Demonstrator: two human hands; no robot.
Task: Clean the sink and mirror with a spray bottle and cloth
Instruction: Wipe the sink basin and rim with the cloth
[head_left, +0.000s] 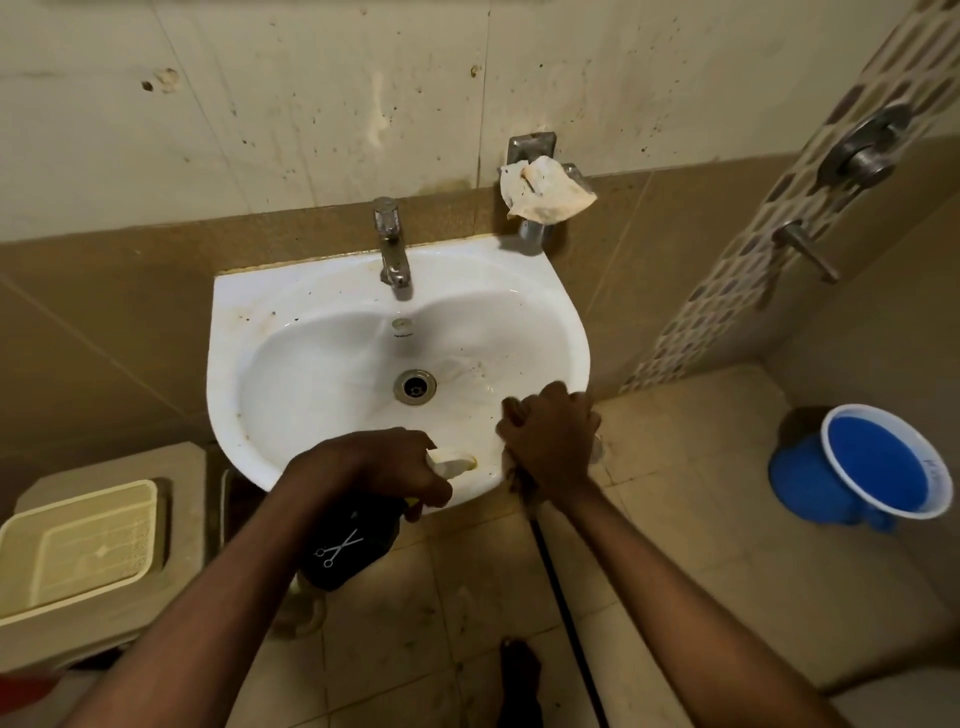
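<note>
White porcelain sink (291, 312) is hanging on the tan tiled wall, its tap (390, 244) at the back rim. We are gripping a black spray bottle (345, 543) in our left hand (379, 470), fingers curled round its pale nozzle, which is pointing over the front rim. Our right hand (550, 441) is clenching at the sink's front right edge; we cannot tell whether it holds a cloth. A blue bucket (883, 462) is sitting on the floor, well apart.
</note>
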